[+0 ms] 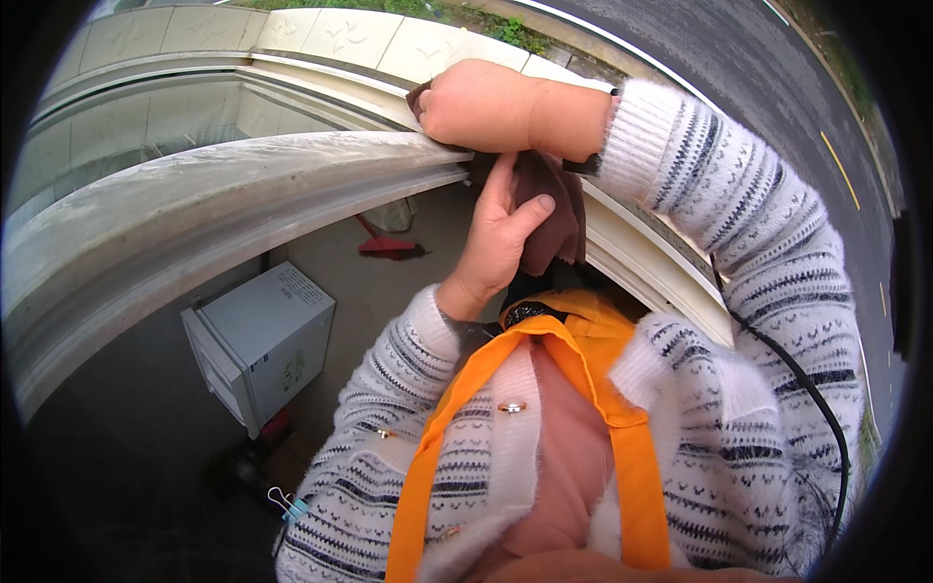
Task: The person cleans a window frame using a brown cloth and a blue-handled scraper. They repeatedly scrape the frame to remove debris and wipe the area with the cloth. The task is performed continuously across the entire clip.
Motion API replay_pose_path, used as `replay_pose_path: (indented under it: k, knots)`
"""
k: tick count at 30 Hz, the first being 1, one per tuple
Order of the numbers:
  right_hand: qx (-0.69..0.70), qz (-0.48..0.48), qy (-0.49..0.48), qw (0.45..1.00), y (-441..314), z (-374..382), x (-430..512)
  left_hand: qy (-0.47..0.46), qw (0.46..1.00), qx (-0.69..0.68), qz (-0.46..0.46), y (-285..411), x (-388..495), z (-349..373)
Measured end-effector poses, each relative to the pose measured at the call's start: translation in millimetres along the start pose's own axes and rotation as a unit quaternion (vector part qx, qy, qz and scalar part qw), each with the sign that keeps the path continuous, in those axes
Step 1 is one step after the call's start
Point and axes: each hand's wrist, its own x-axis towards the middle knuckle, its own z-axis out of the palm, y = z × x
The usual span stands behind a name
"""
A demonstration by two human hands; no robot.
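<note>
A dark brown cloth [550, 211] hangs at the end of a worn, pale window sash frame [291, 164]. My right hand [477, 106] is closed on the cloth over the frame's outer side, with a corner of it poking out by the fingers. Lower down, my left hand [503, 229] presses against the cloth on the inner side, thumb and index finger raised, its other fingers hidden. The sash's glass [189, 113] shows beyond the frame. Under my right forearm the pale window sill track [656, 270] runs down to the right.
A small white box-shaped appliance [266, 331] stands indoors at lower left. Near it on the floor lies a red broom or dustpan [386, 246] beside a pale bag [393, 215]. Outside are a tiled ledge [350, 40] and a road [729, 65] far below. A black cable [809, 386] hangs along my right sleeve.
</note>
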Motion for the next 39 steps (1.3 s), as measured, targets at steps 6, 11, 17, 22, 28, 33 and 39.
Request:
replay_pose_path:
  k: [6, 11, 17, 22, 28, 33, 39]
  knots:
    - [0.081, 0.005, -0.139, 0.987, -1.9, -35.4, -59.8, -0.247, 0.94, 0.054, -0.23, -3.9, -9.1, -8.9]
    - [0.092, 0.08, 0.008, 0.993, -16.1, -41.6, -75.7, -0.18, 0.968, -0.073, -0.16, 5.1, -10.0, -14.4]
    - [0.042, 0.055, 0.128, 0.989, -7.4, -2.1, -17.8, 0.002, 0.997, -0.073, -0.013, 11.8, 6.2, -5.4]
    - [-0.031, 0.099, 0.009, 0.995, -12.6, 4.1, 11.5, 0.062, 0.996, -0.053, -0.026, 7.0, 18.2, -5.1]
    - [0.047, 0.075, -0.15, 0.985, -21.2, -22.4, -31.2, -0.166, 0.968, 0.172, -0.071, -5.7, 2.9, -7.0]
    - [0.059, 0.149, -0.136, 0.978, -31.3, -41.0, -57.4, -0.208, 0.964, 0.033, -0.161, 3.7, -7.2, -8.5]
    - [0.052, 0.12, 0.118, 0.984, -5.5, -20.6, -29.6, -0.056, 0.996, -0.068, -0.013, 17.4, 10.5, -2.6]
